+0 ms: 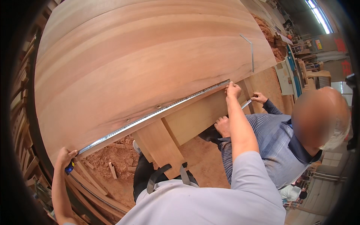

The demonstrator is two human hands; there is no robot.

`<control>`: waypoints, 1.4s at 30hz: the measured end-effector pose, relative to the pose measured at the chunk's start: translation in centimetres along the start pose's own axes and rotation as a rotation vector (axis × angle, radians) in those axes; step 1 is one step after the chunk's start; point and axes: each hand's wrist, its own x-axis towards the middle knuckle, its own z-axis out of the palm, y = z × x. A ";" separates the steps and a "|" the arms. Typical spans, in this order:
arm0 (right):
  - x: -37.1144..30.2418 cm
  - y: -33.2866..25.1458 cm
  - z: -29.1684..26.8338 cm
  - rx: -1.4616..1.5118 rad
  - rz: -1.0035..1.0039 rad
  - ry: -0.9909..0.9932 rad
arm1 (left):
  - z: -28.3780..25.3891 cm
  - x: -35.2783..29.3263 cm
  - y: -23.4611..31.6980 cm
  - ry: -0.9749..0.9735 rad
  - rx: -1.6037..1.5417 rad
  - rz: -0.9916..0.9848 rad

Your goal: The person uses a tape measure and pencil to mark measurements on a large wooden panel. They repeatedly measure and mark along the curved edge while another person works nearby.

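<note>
A large wooden panel [142,56] spreads out in front of me. Along its near edge runs a stretched silver tape measure [150,115], slanting from lower left to upper right. At the panel's near left corner, my left hand [65,156] is closed around the tape's dark blue case, which shows partly below the fingers. My right hand [233,90] pinches the far end of the blade at the panel's edge. A thin metal bevel or angle piece [251,52] lies on the panel beyond my right hand.
At my right a co-worker in a striped blue shirt [262,131] leans in, holding a short measuring strip [246,104]. Wooden boards [159,142] stand below the panel's edge. Sawdust [105,161] and offcuts cover the floor; stacked timber [24,131] lines the left.
</note>
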 end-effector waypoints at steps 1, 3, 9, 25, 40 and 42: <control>0.5 -0.2 -0.6 0.003 -0.028 0.070 | 0.1 0.8 -0.5 -0.007 0.010 0.012; 0.1 0.1 -1.2 -0.276 -0.329 -0.177 | 0.3 1.8 -0.7 -0.029 0.025 0.030; -26.8 -7.8 3.1 -0.309 -0.586 -1.672 | -0.4 -0.3 -1.3 0.010 0.045 -0.021; -0.2 3.9 -2.2 -0.236 -0.186 -0.234 | -0.2 0.0 -1.1 0.005 0.054 0.029; -24.5 -11.0 -5.0 -0.333 -0.359 -1.851 | -0.5 -0.8 -0.9 -0.020 -0.045 -0.014; -28.0 -11.3 -5.5 -0.319 -0.395 -2.017 | -0.3 -0.5 -0.2 -0.027 -0.047 -0.036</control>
